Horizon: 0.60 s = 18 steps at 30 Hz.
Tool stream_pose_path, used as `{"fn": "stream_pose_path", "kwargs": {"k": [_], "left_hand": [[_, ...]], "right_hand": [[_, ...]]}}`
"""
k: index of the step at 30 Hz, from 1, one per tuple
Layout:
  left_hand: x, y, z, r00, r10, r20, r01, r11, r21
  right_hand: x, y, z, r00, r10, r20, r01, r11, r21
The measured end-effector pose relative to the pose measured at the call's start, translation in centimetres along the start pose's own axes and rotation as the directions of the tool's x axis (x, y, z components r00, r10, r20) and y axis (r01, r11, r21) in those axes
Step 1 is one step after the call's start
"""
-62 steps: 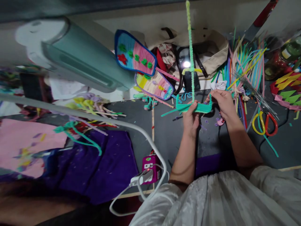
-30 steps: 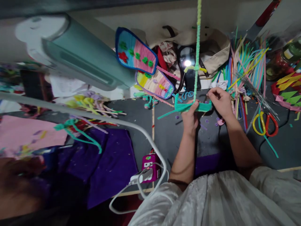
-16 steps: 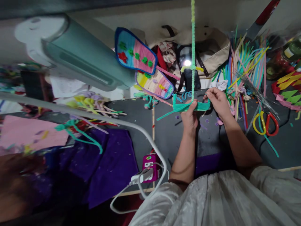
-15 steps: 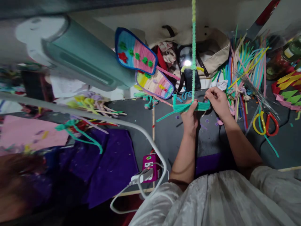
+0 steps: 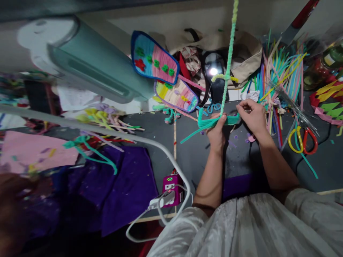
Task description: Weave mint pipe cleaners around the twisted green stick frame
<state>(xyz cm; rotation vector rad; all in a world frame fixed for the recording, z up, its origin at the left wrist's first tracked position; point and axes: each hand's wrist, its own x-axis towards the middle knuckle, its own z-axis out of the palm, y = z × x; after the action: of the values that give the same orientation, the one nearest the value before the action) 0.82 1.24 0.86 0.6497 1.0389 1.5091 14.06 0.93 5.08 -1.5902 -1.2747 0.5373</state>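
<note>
Pinched between the thumb and fingers of my left hand (image 5: 216, 134) is a flat bundle of teal pipe cleaners (image 5: 207, 122), bent up at its left end, with one loose strand trailing down to the left. A braided stem of pipe cleaners (image 5: 229, 53), green turning yellow, rises from the bundle and leans right. Across it sits a short yellow crosspiece (image 5: 219, 76). My right hand (image 5: 254, 117) is beside the bundle's right end, its thumb and fingertips closed together. What they pinch is too small to make out.
Finished pipe-cleaner panels (image 5: 155, 59) lie behind to the left, near a lit phone (image 5: 218, 91) and a cloth bag (image 5: 252, 53). Scissors (image 5: 298, 141) and loose pipe cleaners (image 5: 286, 75) lie right. A white cable (image 5: 171, 157) arcs past a purple power block (image 5: 171, 191). Another person's blurred arm (image 5: 10, 210) shows at left.
The braided stem has tipped further right at its top. My right hand has shifted slightly right, away from the bundle's end. The loose teal strand has swung slightly down.
</note>
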Motion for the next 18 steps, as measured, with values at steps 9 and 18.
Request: {"fn": "stream_pose_path", "kwargs": {"k": [9,18], "left_hand": [[1.0,0.7,-0.3,0.959,-0.267,0.097,0.278,0.95,-0.141],[0.8,0.3,0.0,0.976,-0.218,-0.005,0.215,0.965,-0.15]], "right_hand": [[0.8,0.1,-1.0,0.887,0.283,0.366,-0.451,0.707,0.545],[0.1,0.3,0.9,0.98,0.186,0.07,-0.199,0.904,0.379]]}}
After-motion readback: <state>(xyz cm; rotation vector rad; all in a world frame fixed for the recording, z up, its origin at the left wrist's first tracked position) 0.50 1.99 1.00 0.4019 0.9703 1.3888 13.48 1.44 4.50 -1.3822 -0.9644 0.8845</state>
